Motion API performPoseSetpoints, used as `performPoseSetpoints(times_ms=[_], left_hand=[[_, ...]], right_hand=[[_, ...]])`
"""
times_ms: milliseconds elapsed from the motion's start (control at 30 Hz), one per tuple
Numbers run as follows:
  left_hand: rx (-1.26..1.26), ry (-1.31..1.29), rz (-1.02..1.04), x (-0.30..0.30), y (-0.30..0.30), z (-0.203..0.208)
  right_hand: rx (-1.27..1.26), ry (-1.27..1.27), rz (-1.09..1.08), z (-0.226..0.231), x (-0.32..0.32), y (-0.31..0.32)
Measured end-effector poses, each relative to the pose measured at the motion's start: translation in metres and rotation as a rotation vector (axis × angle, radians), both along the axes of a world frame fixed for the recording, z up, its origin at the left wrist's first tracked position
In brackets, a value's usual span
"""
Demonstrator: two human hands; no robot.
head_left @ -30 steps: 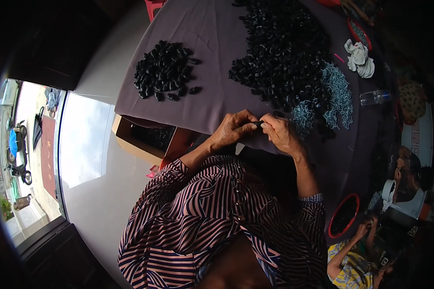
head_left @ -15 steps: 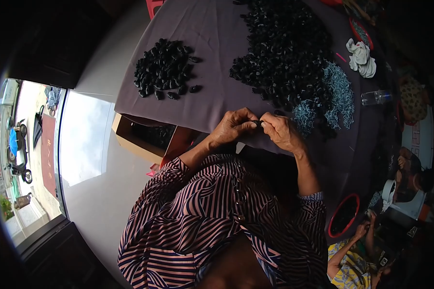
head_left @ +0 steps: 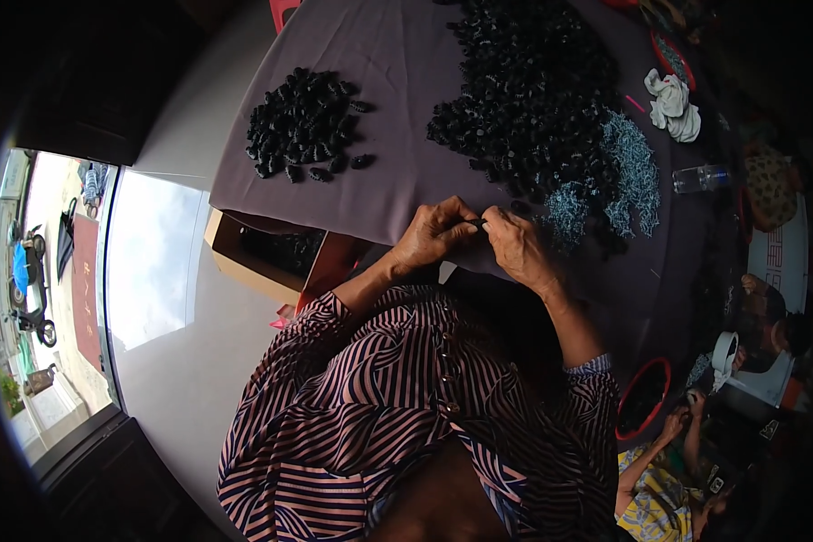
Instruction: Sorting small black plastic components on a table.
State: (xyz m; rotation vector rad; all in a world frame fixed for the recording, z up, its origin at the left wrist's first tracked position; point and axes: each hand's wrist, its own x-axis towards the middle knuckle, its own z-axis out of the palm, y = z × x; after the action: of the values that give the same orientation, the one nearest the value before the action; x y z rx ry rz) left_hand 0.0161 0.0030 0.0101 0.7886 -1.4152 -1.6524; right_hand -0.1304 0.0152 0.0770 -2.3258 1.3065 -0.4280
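Note:
My left hand (head_left: 431,237) and my right hand (head_left: 515,244) meet over the near edge of the cloth-covered table (head_left: 384,117). Between their fingertips is a small black ridged piece (head_left: 477,222), mostly hidden by the fingers; both hands pinch it. Beyond my right hand spreads a large heap of black ridged pieces (head_left: 528,99). Bluish-grey small screw-like parts (head_left: 632,172) lie along its right side, with a smaller cluster (head_left: 566,212) close to my right hand. A smaller pile of black pieces (head_left: 300,122) sits apart at the far left.
An open cardboard box (head_left: 262,262) with dark pieces stands below the table's left edge. On the right are a crumpled white cloth (head_left: 673,104), a clear bottle (head_left: 701,179) and a red-rimmed basin (head_left: 664,390). Another person's hands (head_left: 682,415) work at the lower right.
My right hand has shifted slightly, its fingers now closer to the left hand's around the small black piece. The whole view has tilted a little.

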Motion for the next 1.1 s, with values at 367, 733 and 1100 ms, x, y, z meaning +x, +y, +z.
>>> performPoseSetpoints(times_ms=[367, 733, 1100], left_hand=[[-0.163, -0.09, 0.096, -0.006, -0.001, -0.005], [-0.468, -0.251, 0.265, -0.009, -0.003, -0.003], [-0.318, -0.195, 0.14, -0.008, -0.002, 0.001]], right_hand=[[-0.146, 0.055, -0.038, -0.022, -0.005, 0.0], [-0.072, -0.025, -0.001, -0.023, -0.006, -0.006], [-0.131, 0.156, -0.01, -0.016, -0.006, -0.003]])
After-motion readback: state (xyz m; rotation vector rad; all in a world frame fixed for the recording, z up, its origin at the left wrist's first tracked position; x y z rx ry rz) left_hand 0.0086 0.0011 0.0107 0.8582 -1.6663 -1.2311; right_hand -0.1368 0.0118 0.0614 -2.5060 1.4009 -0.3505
